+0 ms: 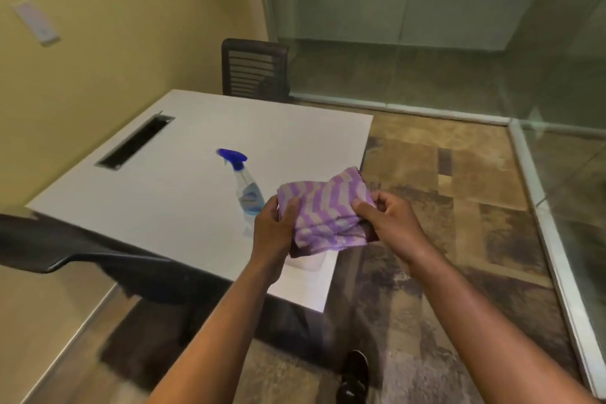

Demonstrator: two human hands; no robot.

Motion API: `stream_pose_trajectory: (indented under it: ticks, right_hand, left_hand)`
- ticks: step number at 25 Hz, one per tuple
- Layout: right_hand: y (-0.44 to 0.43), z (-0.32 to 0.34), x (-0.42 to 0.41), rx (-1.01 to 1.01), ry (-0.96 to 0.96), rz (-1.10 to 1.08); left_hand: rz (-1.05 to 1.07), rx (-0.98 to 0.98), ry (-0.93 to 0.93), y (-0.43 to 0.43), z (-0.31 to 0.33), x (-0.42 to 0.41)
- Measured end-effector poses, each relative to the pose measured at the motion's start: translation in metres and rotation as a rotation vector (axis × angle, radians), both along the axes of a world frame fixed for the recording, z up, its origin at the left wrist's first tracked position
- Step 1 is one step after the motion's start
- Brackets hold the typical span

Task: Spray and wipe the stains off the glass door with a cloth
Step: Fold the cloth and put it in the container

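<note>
Both hands are closed on a purple-and-grey striped, folded microfibre cloth [324, 210], held in the air just past the near right corner of the white rectangular tabletop [183, 154]: the left hand [273, 229] grips its left edge with the thumb on top, and the right hand [390, 220] pinches its right edge between thumb and fingers. Neither hand touches anything else. On the tabletop, just left of the cloth and partly behind the left hand, stands a clear plastic spray bottle with a blue trigger head [244, 187], upright and untouched, with a little blue liquid at the bottom. A pale low object sits on the tabletop beneath the cloth, too hidden to identify. Glass panels [426, 43] in pale metal frames close the room ahead and to the right, well apart from the hands; which panel is the door, and where its stains lie, cannot be made out. By my reading, the step in hand is preparation: the cloth is being gathered or folded into a wiping pad, and neither spraying nor wiping has begun. The next move probably calls for passing the cloth to one hand, freeing the other to take the bottle by its neck and trigger, then turning to the glass.
</note>
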State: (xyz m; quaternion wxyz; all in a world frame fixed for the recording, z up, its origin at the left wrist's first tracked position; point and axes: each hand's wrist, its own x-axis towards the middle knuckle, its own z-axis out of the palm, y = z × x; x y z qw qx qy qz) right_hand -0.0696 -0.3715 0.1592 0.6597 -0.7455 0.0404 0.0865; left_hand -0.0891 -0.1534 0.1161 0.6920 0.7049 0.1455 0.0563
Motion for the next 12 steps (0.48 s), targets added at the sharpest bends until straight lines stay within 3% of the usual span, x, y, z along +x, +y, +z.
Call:
stream_pose_trajectory:
  ticks: [5, 9, 12]
  right_hand:
    - [0.030, -0.039, 0.065, 0.051, 0.133, 0.005]
    - [0.050, -0.073, 0.096, 0.051, 0.250, 0.096]
    - [0.059, -0.094, 0.106, 0.047, 0.312, 0.132]
  left_hand:
    - [-0.105, -0.052, 0.179, 0.051, -0.006, 0.051]
    - [0.100, -0.114, 0.095, 0.066, -0.021, 0.076]
    - [0.139, -0.137, 0.103, 0.075, -0.040, 0.089]
